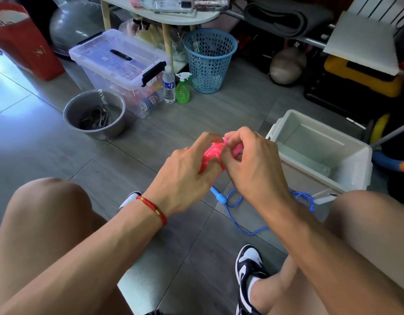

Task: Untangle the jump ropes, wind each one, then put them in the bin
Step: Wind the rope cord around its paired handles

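Observation:
A pink jump rope (212,153), wound into a tight bundle, sits between both hands above the floor. My left hand (185,176) grips the bundle from the left, and my right hand (253,164) pinches its top end from the right. Most of the pink rope is hidden by my fingers. A blue jump rope (232,201) lies loose on the grey floor below my hands, its light blue handle (217,195) pointing up-left and its cord looping toward the bin. The white open bin (355,153) stands to the right, nothing visible inside.
A metal bowl (69,114) holding dark items stands at left. Behind it are a clear lidded storage box (119,62), a water bottle (168,85), a green spray bottle (182,89) and a blue mesh basket (210,60). My knees and shoes frame the floor.

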Demonstrator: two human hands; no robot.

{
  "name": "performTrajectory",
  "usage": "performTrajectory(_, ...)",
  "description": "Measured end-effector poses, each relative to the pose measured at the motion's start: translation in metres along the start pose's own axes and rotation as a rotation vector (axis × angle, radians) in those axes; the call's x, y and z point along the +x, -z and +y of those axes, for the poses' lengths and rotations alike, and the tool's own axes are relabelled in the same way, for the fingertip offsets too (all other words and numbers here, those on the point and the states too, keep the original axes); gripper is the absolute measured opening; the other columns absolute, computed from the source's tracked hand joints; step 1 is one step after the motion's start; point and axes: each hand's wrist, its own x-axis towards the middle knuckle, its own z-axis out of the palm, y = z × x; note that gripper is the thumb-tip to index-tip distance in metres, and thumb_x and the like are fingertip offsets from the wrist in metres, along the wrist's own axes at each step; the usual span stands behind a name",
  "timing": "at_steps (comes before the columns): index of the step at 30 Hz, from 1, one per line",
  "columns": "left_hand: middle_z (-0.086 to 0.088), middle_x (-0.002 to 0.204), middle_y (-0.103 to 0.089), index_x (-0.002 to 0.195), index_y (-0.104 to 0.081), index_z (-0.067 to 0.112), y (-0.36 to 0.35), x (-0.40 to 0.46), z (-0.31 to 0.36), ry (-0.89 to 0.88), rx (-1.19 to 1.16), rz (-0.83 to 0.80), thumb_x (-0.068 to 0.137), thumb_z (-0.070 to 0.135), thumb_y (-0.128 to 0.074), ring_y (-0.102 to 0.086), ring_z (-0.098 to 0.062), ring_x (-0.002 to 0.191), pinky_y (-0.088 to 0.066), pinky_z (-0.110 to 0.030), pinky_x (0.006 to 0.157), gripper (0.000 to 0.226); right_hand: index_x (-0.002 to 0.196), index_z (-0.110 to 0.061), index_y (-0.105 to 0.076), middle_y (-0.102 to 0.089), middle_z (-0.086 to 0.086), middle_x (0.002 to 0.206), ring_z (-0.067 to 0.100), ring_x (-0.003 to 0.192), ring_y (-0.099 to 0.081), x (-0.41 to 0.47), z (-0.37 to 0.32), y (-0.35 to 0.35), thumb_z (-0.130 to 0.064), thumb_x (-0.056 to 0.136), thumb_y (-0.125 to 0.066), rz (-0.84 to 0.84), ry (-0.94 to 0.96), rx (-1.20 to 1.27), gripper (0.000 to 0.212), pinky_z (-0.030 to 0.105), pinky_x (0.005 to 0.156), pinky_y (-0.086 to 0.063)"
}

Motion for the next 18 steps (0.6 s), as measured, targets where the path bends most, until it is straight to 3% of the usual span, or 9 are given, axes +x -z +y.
performTrajectory(4, 0.007, 0.059, -0.054, 0.13, -0.051, 0.029, 0.004, 0.0, -0.005, -0.094, 0.091, 0.011, 0.099, 0.032, -0.048, -0.052, -0.017, 0.059, -0.048, -0.037, 0.063, 0.031, 0.084, -0.02, -0.057, -0.069, -0.002, 0.099, 0.018, 0.081, -0.064, 0.001, 0.002, 0.003, -0.018, 0.091, -0.067, -0.009, 0.057, 0.028, 0.012, 0.045, 0.078, -0.055)
performTrajectory(7, 0.009, 0.054, -0.043, 0.125, -0.053, 0.024, 0.004, 0.001, -0.008, -0.1, 0.108, 0.054, 0.103, 0.031, -0.05, -0.044, -0.011, 0.052, -0.035, -0.033, 0.056, 0.023, 0.091, -0.014, -0.063, -0.067, -0.002, 0.107, 0.018, 0.088, -0.064, -0.003, 0.0, 0.005, -0.015, 0.093, -0.066, -0.042, 0.126, 0.009, 0.004, 0.044, 0.083, -0.054)
performTrajectory(12, 0.002, 0.057, -0.051, 0.116, -0.05, 0.025, 0.005, -0.001, -0.012, -0.074, 0.106, 0.064, 0.102, 0.028, -0.053, -0.048, -0.016, 0.053, -0.035, -0.032, 0.054, 0.015, 0.091, -0.009, -0.067, -0.069, -0.001, 0.12, 0.012, 0.098, -0.068, -0.007, 0.001, 0.006, -0.012, 0.093, -0.064, -0.121, 0.206, 0.049, 0.005, 0.035, 0.088, -0.055)
performTrajectory(15, 0.0, 0.061, -0.057, 0.112, -0.05, 0.028, 0.008, -0.001, -0.015, -0.068, 0.118, 0.085, 0.1, 0.03, -0.053, -0.049, -0.023, 0.056, -0.039, -0.033, 0.056, 0.012, 0.091, -0.009, -0.073, -0.069, -0.003, 0.121, 0.007, 0.093, -0.071, -0.007, 0.003, 0.009, -0.008, 0.091, -0.07, -0.171, 0.127, 0.181, 0.003, 0.028, 0.085, -0.06)
performTrajectory(18, 0.002, 0.062, -0.057, 0.11, -0.053, 0.029, 0.007, -0.001, -0.013, -0.087, 0.13, 0.114, 0.099, 0.028, -0.055, -0.048, -0.024, 0.056, -0.041, -0.033, 0.056, 0.011, 0.095, -0.01, -0.075, -0.067, -0.006, 0.112, 0.008, 0.087, -0.069, -0.002, 0.004, 0.014, -0.007, 0.083, -0.081, -0.185, 0.042, 0.241, 0.014, 0.024, 0.078, -0.061)
